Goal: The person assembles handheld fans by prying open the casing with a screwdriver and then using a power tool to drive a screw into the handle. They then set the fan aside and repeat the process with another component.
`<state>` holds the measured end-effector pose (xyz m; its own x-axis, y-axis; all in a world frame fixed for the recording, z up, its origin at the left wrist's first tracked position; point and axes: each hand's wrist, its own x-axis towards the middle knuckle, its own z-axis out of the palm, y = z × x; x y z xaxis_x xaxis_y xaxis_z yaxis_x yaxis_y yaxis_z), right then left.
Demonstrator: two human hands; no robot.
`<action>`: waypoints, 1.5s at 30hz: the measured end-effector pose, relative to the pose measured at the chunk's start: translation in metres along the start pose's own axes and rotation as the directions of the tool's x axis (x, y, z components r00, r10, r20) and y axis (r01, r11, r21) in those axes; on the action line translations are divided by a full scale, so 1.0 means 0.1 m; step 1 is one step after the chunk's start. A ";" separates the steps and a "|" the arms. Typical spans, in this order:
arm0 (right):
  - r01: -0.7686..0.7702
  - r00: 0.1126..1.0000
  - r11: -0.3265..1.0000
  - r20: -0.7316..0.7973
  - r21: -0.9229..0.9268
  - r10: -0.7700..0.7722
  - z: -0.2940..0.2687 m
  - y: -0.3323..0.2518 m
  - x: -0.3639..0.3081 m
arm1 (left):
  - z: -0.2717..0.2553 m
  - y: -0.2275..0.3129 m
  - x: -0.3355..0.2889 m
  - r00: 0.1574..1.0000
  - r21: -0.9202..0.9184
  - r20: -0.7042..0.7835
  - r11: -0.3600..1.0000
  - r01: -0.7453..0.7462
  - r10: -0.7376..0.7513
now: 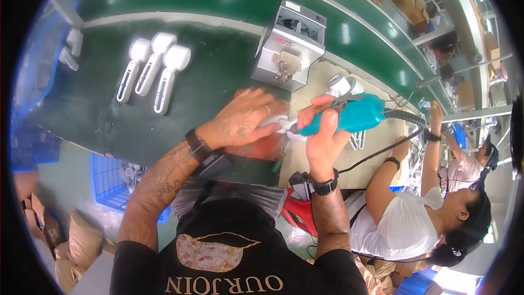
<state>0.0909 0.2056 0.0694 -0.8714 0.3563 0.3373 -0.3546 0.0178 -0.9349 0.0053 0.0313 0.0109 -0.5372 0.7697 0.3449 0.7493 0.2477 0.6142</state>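
Observation:
My right hand [326, 145] is wrapped round a teal electric screwdriver [352, 117], held almost level, its tip pointing left. That tip meets a small white plastic part [285, 123] over the reddish mat [256, 152]. From the left, my left hand [240, 119] holds this white part down with its fingers, which partly hide its shape. Farther left on the dark green table [207, 54] lie three white handheld devices [146, 76] with round heads and slim handles.
Just beyond my hands stands a grey metal bench machine [285, 57]. More white round-headed pieces [339, 84] lie right of it. The screwdriver's black cable [376, 155] loops to the right, near a co-worker in white [398, 224]. A blue basket [112, 183] sits below the table at left.

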 end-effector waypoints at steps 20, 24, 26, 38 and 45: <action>0.006 1.000 0.993 0.008 -0.115 -0.005 0.03 0.15 -0.14 | -0.04 0.05 0.03 0.998 0.054 -0.007 0.996 -0.066 0.066; -0.071 0.997 0.996 -0.006 -0.049 0.071 0.08 -0.06 -0.17 | -0.10 0.18 -0.02 0.994 0.021 -0.042 0.995 -0.096 0.097; -0.133 0.991 0.990 0.023 -0.053 0.134 0.02 -0.16 -0.23 | -0.10 0.26 -0.08 0.976 0.013 -0.062 0.978 -0.209 0.209; -0.116 0.988 0.967 -0.074 0.227 0.136 -0.31 -0.45 -0.84 | -0.61 -0.21 -0.81 0.774 0.246 -0.557 0.830 0.501 -0.303; -0.158 0.987 0.960 0.055 0.232 0.149 -0.42 -0.38 -0.95 | -0.46 0.46 -0.03 0.880 0.217 -0.464 0.950 0.227 -0.104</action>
<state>0.2017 0.2100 0.0684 -0.9318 0.3033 0.1994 -0.2811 -0.2557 -0.9250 0.0233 0.0132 0.0711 -0.7302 0.3788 0.5686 0.6738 0.5373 0.5073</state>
